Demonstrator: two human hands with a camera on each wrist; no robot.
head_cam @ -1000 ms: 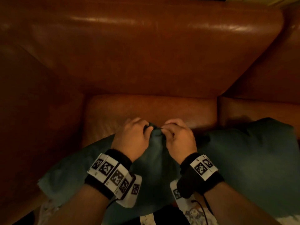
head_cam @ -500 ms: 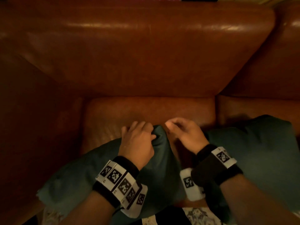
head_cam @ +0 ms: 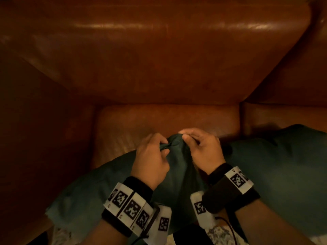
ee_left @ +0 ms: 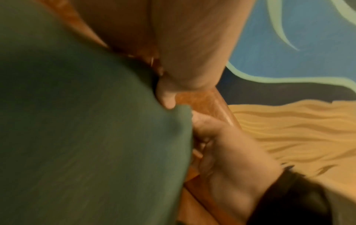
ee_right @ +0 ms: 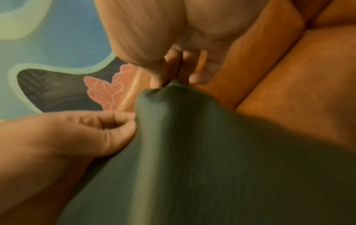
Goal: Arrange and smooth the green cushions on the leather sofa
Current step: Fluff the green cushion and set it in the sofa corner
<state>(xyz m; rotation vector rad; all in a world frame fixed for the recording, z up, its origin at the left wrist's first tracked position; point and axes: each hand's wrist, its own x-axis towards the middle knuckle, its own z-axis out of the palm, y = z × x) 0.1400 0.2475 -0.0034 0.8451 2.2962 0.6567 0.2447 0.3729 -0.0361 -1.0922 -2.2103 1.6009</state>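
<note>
A dark green cushion (head_cam: 106, 188) lies tilted on the brown leather sofa's seat (head_cam: 159, 121), its upper corner raised. My left hand (head_cam: 163, 145) grips that corner from the left, fingers curled into the fabric. My right hand (head_cam: 184, 137) pinches the corner's tip from the right. In the right wrist view my right fingers (ee_right: 163, 76) nip the cushion's (ee_right: 212, 152) peak, and the left hand (ee_right: 123, 121) pinches its side. The left wrist view shows my thumb (ee_left: 165, 99) pressed into the cushion (ee_left: 77, 137). A second green cushion (head_cam: 283, 165) lies to the right.
The sofa's tall backrest (head_cam: 159, 50) rises behind the seat, and an armrest (head_cam: 35, 138) stands at the left. Another seat section (head_cam: 283, 114) continues to the right. A painted blue and tan wall (ee_left: 289, 76) shows behind the sofa in the wrist views.
Half a second ago my right hand had let go and hung just right of the corner. It has come back and pinches the corner. My left hand has kept its hold.
</note>
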